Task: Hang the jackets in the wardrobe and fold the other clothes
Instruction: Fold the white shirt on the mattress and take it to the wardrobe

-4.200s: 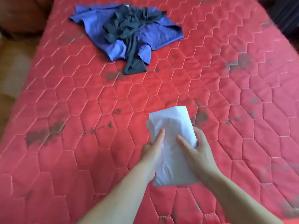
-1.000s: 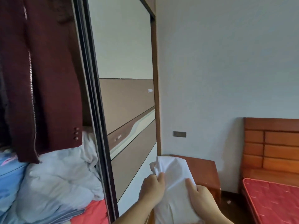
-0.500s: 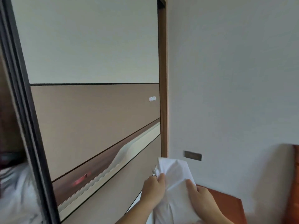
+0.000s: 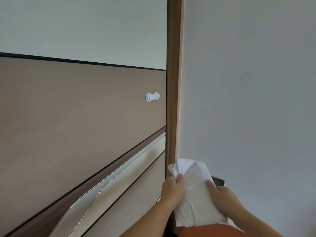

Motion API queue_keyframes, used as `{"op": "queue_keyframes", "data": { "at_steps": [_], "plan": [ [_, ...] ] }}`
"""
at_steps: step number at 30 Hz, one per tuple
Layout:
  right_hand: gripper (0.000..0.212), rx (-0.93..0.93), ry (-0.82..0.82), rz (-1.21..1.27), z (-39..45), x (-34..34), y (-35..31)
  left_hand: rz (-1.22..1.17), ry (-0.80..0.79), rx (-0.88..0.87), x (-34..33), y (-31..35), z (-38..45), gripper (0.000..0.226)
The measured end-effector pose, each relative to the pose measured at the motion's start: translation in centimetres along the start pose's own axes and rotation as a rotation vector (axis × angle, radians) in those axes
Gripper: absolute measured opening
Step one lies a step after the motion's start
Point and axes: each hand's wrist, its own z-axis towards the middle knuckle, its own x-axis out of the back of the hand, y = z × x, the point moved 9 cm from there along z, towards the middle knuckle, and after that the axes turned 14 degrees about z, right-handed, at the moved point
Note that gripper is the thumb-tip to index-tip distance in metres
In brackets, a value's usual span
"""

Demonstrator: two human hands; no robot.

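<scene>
**Folded white cloth held in both my hands beside the wardrobe door**

I hold the folded white garment (image 4: pixel 195 194) up in front of me, low in my view; my left hand (image 4: pixel 171 190) grips its left edge, fingers curled round the cloth with the thumb lying on its front face; my right hand (image 4: pixel 225 200) holds the right side, thumb pressed across the front and the other fingers hidden behind the fabric. The bundle stands roughly upright between my two hands, its top corner rising above my fingertips, its lower end reaching down past my wrists; the surface shows soft creases.

To the left of my grip and above it runs the wardrobe door (image 4: pixel 77 100), a sliding panel with a pale band at the top, a brown band beneath and curved cream and dark stripes lower down; a small white knob (image 4: pixel 152 96) sits on the brown band, well above my left hand. The wooden frame (image 4: pixel 173 82) of the wardrobe rises straight up just behind the cloth's top corner; the white wall (image 4: pixel 248 82) fills everything above and to the right of my right hand. Just behind the cloth's right shoulder a dark wall plate (image 4: pixel 218 181) peeks out; below my hands a strip of orange-brown furniture (image 4: pixel 205 230) shows, partly covered by the garment.
</scene>
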Motion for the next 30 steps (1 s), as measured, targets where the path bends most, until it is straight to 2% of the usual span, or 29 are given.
{"op": "queue_keyframes", "data": {
  "at_steps": [3, 6, 8, 11, 16, 19, 23, 27, 30],
  "plan": [
    [0.051, 0.078, -0.01, -0.115, 7.1, 0.7, -2.2, -0.033, 0.015, 0.048, -2.0, 0.5, 4.7, 0.051],
    [0.035, 0.268, 0.019, -0.134, 14.6, 0.2, -6.3, -0.076, 0.028, 0.107, -4.1, 1.1, 8.9, 0.049],
    [0.026, 0.401, -0.053, -0.094, 18.4, -1.9, -9.5, -0.093, 0.047, 0.143, -5.3, 1.7, 11.3, 0.046],
    [0.031, 0.475, -0.21, 0.054, 22.7, -6.0, -13.3, -0.008, 0.101, 0.182, -6.4, 2.1, 14.6, 0.048],
    [0.036, 0.249, -0.358, 0.417, 28.4, -11.8, -16.8, 0.023, 0.071, 0.291, -9.7, 1.5, 18.7, 0.051],
    [0.053, 0.11, -0.399, 0.513, 30.4, -14.4, -17.4, 0.008, 0.067, 0.336, -10.7, 1.3, 19.7, 0.054],
    [0.063, -0.013, -0.535, 0.559, 31.9, -17.5, -18.3, 0.049, 0.076, 0.383, -10.9, 0.3, 21.0, 0.051],
    [0.061, -0.143, -0.571, 0.747, 32.4, -19.8, -18.1, 0.024, 0.108, 0.454, -10.6, -0.9, 21.2, 0.057],
    [0.052, -0.157, -0.589, 0.813, 32.3, -20.3, -18.1, 0.023, 0.149, 0.469, -9.7, -1.0, 21.3, 0.056]
  ]
}}
